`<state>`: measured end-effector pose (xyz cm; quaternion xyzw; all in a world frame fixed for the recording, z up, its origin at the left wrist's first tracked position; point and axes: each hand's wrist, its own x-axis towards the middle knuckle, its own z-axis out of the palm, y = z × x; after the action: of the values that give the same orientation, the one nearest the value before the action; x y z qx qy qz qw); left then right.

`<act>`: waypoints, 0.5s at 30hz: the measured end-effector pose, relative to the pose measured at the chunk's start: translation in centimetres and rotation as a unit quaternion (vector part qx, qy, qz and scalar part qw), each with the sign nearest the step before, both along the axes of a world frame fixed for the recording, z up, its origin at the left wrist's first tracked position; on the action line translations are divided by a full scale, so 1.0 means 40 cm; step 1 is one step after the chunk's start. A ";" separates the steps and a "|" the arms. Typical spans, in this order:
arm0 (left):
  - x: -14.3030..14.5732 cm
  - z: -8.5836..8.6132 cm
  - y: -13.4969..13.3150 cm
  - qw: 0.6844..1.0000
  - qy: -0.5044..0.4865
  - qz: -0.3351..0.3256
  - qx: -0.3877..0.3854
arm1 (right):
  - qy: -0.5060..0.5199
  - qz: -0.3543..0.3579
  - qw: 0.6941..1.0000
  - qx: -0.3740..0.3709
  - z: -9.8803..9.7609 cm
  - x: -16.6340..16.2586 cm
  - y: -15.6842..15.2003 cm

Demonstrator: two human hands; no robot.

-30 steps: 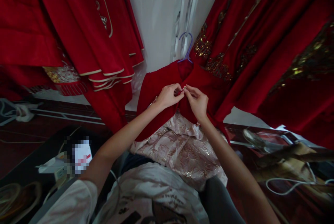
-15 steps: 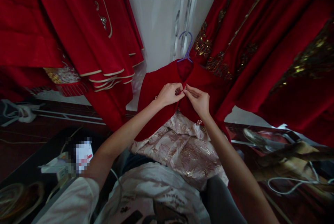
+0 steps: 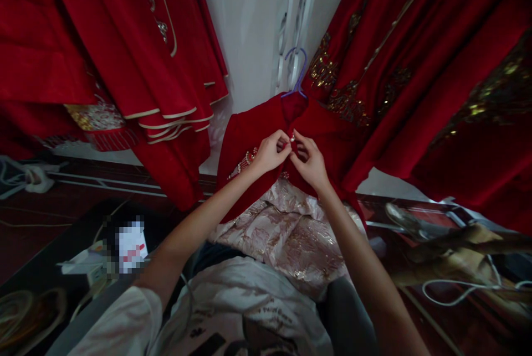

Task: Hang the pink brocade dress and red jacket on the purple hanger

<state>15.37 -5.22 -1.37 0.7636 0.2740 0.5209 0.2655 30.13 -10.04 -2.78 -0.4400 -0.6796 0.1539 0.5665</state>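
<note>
A short red jacket (image 3: 249,132) hangs in front of me on a purple hanger (image 3: 300,82). At its front opening, just under the collar, both hands meet. My left hand (image 3: 273,151) pinches the left front edge between thumb and fingertips. Beside a small pearl button (image 3: 292,138), my right hand (image 3: 308,159) is curled, with its thumb and forefinger on the right front edge. Beaded trim (image 3: 245,163) shows on the jacket past my left wrist. Below the jacket, a shiny pink-gold brocade cloth (image 3: 286,223) lies over my lap.
Red garments (image 3: 137,68) with pale piping hang at the left, and gold-embroidered red garments (image 3: 415,68) at the right. A dark table (image 3: 78,245) with a blurred white item stands at lower left. A white cable (image 3: 449,295) loops among clutter at lower right.
My right hand's fingers have opened a little, so the pearl button shows. My left hand has shifted slightly, and more beaded trim is visible on the jacket.
</note>
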 end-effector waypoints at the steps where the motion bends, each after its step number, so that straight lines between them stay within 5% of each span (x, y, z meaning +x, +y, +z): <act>1: 0.000 -0.013 -0.002 0.998 -0.046 -0.020 -0.045 | -0.018 -0.014 1.000 -0.009 -0.013 0.002 -0.008; 6: -0.026 -0.071 -0.030 0.926 -0.143 -0.172 -0.304 | 0.010 -0.053 0.990 -0.134 -0.046 0.058 -0.031; 10: -0.035 -0.088 -0.071 0.903 -0.135 -0.203 -0.354 | 0.096 0.048 0.967 -0.232 0.007 0.104 -0.062; 15: -0.021 -0.098 -0.118 0.855 -0.166 -0.214 -0.443 | 0.085 0.165 0.938 -0.294 0.071 0.109 -0.117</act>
<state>14.55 -9.95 -5.29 0.5071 0.2576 0.3942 0.7218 34.49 -14.71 0.05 -0.4541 -0.6162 0.4751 0.4341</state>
